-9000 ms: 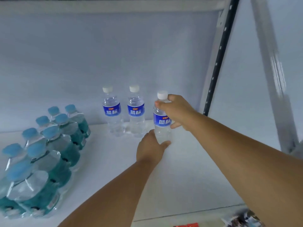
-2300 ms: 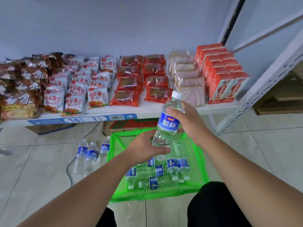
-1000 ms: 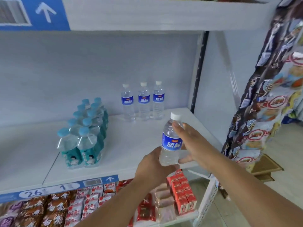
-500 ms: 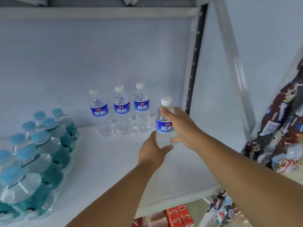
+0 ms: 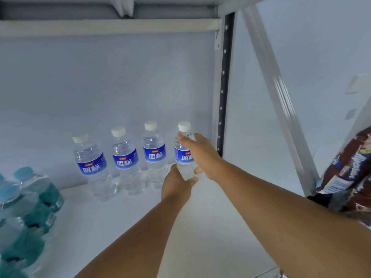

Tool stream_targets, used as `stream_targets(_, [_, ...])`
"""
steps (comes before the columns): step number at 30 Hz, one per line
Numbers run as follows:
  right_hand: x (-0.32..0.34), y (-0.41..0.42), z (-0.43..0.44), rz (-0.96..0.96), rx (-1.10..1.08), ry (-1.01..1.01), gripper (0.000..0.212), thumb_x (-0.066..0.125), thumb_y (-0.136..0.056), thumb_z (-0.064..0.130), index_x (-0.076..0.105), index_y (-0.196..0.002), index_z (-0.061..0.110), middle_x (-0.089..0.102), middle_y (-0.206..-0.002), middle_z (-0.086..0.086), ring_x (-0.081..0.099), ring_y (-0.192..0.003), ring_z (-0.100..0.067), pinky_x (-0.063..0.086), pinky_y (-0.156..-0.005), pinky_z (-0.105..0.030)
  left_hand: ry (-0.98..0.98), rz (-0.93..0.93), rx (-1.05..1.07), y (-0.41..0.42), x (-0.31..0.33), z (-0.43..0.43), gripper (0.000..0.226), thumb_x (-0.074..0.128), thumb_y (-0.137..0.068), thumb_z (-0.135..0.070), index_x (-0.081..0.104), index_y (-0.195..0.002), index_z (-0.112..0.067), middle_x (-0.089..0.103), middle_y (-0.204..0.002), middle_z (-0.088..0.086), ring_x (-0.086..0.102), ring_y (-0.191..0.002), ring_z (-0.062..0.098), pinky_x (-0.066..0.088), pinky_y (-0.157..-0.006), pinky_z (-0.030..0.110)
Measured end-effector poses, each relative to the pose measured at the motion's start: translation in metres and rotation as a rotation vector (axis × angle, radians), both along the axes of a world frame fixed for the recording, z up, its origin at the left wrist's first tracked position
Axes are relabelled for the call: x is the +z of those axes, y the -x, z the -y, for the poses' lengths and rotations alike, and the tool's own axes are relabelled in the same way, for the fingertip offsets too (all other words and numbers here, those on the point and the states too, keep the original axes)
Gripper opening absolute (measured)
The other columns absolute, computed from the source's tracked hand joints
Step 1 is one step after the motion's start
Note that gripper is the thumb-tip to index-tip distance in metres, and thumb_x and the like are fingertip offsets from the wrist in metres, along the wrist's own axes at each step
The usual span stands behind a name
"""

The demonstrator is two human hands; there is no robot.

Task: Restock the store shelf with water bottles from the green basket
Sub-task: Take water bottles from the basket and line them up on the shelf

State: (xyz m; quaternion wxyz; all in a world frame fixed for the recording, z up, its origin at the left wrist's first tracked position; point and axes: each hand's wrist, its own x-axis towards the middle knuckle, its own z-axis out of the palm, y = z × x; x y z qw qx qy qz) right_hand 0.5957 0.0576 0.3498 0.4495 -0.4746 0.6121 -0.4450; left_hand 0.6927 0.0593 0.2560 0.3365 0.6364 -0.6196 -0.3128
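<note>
A clear water bottle with a blue label and white cap stands upright at the back right of the white shelf. My right hand grips its upper body from the right. My left hand holds its base from the front. Three matching bottles stand in a row to its left against the back wall: one right beside it, one in the middle, and one at the left end. The green basket is out of view.
A shrink-wrapped pack of teal bottles with light blue caps fills the shelf's left side. A black-slotted upright post stands just right of the held bottle. Brown snack packets hang at the right edge. A shelf beam runs overhead.
Both hands have carried the bottle further back and to the right, into line with the row of three bottles. The view has moved closer to the shelf.
</note>
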Motion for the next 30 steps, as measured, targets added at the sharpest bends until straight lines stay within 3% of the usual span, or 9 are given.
stream_targets(4, [0.002, 0.003, 0.017, -0.010, 0.013, 0.020, 0.038, 0.060, -0.093, 0.059, 0.046, -0.119, 0.035, 0.055, -0.118, 0.006, 0.057, -0.106, -0.022, 0.050, -0.082, -0.049, -0.001, 0.020, 0.040, 0.005, 0.007, 0.013, 0.049, 0.078, -0.087, -0.031, 0.053, -0.127, -0.021, 0.066, -0.118, -0.005, 0.065, -0.106, 0.020, 0.055, -0.087, 0.034])
stream_targets(10, [-0.002, 0.003, 0.023, 0.028, -0.006, 0.035, 0.036, 0.062, -0.091, 0.059, 0.048, -0.115, 0.037, 0.057, -0.098, 0.014, 0.058, -0.103, -0.023, 0.050, -0.078, -0.051, -0.014, 0.049, 0.087, 0.012, 0.004, 0.016, 0.052, 0.073, -0.090, -0.034, 0.048, -0.132, -0.015, 0.065, -0.128, 0.005, 0.061, -0.119, 0.027, 0.053, -0.099, 0.042])
stream_targets(13, [-0.003, 0.005, 0.025, 0.028, 0.002, 0.046, 0.045, 0.061, -0.091, 0.060, 0.049, -0.125, 0.033, 0.057, -0.113, 0.007, 0.057, -0.108, -0.025, 0.050, -0.086, -0.055, -0.016, 0.080, 0.084, 0.013, 0.003, 0.017, 0.050, 0.070, -0.094, -0.034, 0.047, -0.133, -0.013, 0.063, -0.132, 0.007, 0.060, -0.122, 0.027, 0.051, -0.101, 0.040])
stream_targets(16, [-0.007, 0.004, 0.024, -0.101, 0.031, 0.102, 0.045, 0.052, -0.094, 0.066, 0.048, -0.121, 0.029, 0.060, -0.107, 0.006, 0.060, -0.104, -0.022, 0.053, -0.089, -0.047, -0.026, 0.117, 0.072, 0.013, 0.005, 0.016, 0.055, 0.068, -0.095, -0.037, 0.044, -0.138, -0.012, 0.060, -0.137, 0.008, 0.058, -0.126, 0.028, 0.050, -0.103, 0.039])
stream_targets(19, [-0.009, 0.002, 0.022, -0.226, 0.053, 0.089, 0.070, 0.041, -0.088, 0.079, 0.044, -0.128, 0.021, 0.064, -0.115, -0.003, 0.065, -0.102, -0.023, 0.056, -0.092, -0.046, -0.035, 0.150, 0.061, 0.012, 0.009, 0.014, 0.061, 0.066, -0.096, -0.041, 0.041, -0.142, -0.010, 0.058, -0.140, 0.009, 0.056, -0.129, 0.028, 0.050, -0.104, 0.039])
stream_targets(22, [-0.013, 0.002, 0.020, -0.212, 0.012, 0.048, 0.072, 0.050, -0.085, 0.078, 0.040, -0.124, 0.018, 0.062, -0.116, -0.007, 0.064, -0.101, -0.025, 0.056, -0.092, -0.044, -0.038, 0.194, 0.048, 0.006, 0.013, 0.008, 0.060, 0.063, -0.097, -0.041, 0.042, -0.142, -0.007, 0.058, -0.140, 0.012, 0.056, -0.128, 0.029, 0.050, -0.104, 0.039])
stream_targets(24, [-0.015, 0.003, 0.014, -0.225, -0.005, 0.015, 0.070, 0.063, -0.084, 0.068, 0.038, -0.125, 0.017, 0.060, -0.117, -0.005, 0.063, -0.099, -0.023, 0.055, -0.085, -0.039, -0.024, 0.224, 0.050, -0.002, 0.017, 0.000, 0.055, 0.058, -0.099, -0.040, 0.043, -0.141, -0.008, 0.058, -0.139, 0.011, 0.056, -0.128, 0.029, 0.047, -0.101, 0.037])
stream_targets(27, [-0.025, 0.010, -0.005, -0.333, -0.003, -0.044, 0.062, 0.072, -0.087, 0.051, 0.041, -0.127, 0.015, 0.053, -0.107, -0.001, 0.057, -0.082, -0.015, 0.042, -0.061, -0.026, 0.019, 0.273, 0.030, -0.016, 0.017, -0.019, 0.054, 0.052, -0.102, -0.041, 0.044, -0.148, -0.013, 0.057, -0.145, 0.006, 0.055, -0.133, 0.025, 0.045, -0.107, 0.036])
stream_targets(30, [-0.038, 0.017, -0.021, -0.450, -0.017, -0.056, 0.031, 0.067, -0.090, 0.038, 0.047, -0.097, 0.016, 0.050, -0.087, 0.001, 0.052, -0.072, -0.017, 0.036, -0.055, -0.027, 0.030, 0.330, -0.025, -0.031, 0.018, -0.045, 0.038, 0.049, -0.102, -0.042, 0.059, -0.132, -0.022, 0.067, -0.129, -0.003, 0.063, -0.116, 0.021, 0.054, -0.099, 0.036])
